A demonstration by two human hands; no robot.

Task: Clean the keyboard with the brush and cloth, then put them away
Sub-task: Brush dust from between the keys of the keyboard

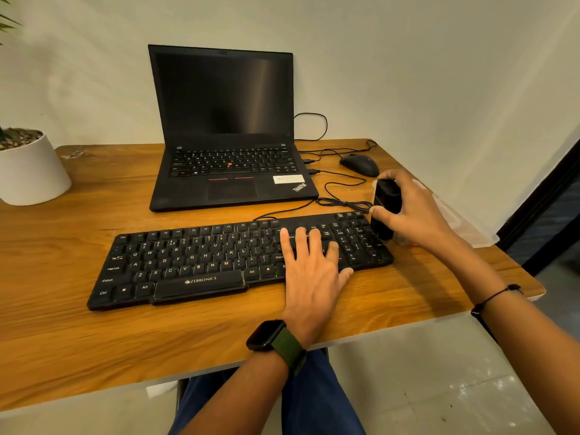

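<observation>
Head cam: our right hand [408, 211] grips an upright black brush [385, 208] w/ curled fingers, at the keyboard [194, 265]'s right end by the numpad. Left hand [310, 262] lies flat, fingers spread, on keys left of the numpad, steadying it. We judge brushing is underway; next we sweep bristles along key rows. Cloth not visible. Laptop [229, 127] sits behind the keyboard.

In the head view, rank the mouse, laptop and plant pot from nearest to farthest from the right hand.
Measured from the right hand, which grips a black brush at the keyboard's right end:
1. Mouse: just beyond the hand, slightly to its left.
2. Laptop: at the desk's centre back.
3. Plant pot: at the far left edge.
</observation>
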